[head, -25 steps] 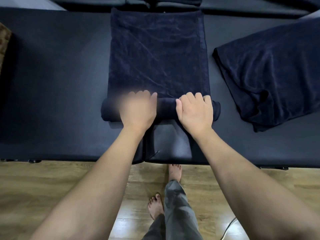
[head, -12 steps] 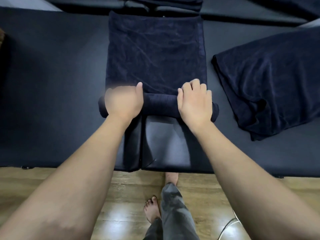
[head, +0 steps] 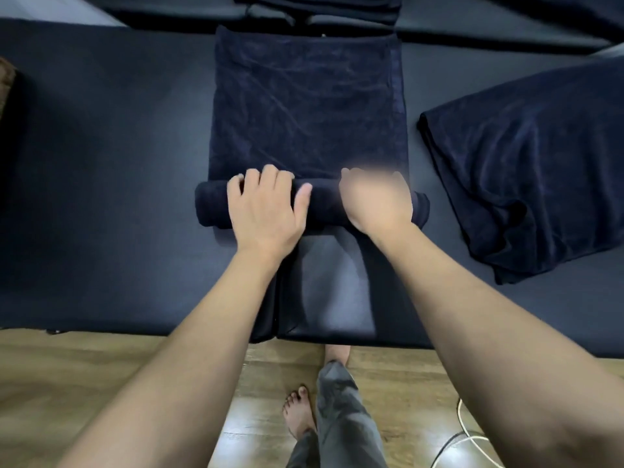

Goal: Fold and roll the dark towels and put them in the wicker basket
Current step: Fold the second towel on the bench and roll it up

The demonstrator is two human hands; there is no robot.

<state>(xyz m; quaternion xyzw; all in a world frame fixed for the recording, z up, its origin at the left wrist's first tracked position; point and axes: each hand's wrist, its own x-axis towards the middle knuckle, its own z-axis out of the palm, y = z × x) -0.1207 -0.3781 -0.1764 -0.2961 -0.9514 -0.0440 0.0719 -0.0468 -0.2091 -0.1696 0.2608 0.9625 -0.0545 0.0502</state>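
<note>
A dark navy towel [head: 307, 106] lies folded into a long strip on the black padded table [head: 101, 163], running away from me. Its near end is wound into a thick roll [head: 324, 204] lying crosswise. My left hand [head: 265, 207] rests palm down on the roll's left half, fingers curled over its top. My right hand [head: 376, 197] presses on the roll's right half and is blurred. A second dark towel [head: 526, 163] lies loosely folded at the right. A brown wicker edge [head: 6, 82], probably the basket, shows at the far left.
The table's near edge [head: 135, 332] runs across the lower middle, with a seam between two pads below the roll. Wooden floor, my bare feet and grey trousers [head: 337, 417] lie below. A white cable [head: 466, 437] curls at bottom right. More dark towels [head: 320, 8] sit beyond the table.
The roll has been turned further away from me and is thicker; the flat part of the towel is shorter. Both hands have shifted on the roll with it.
</note>
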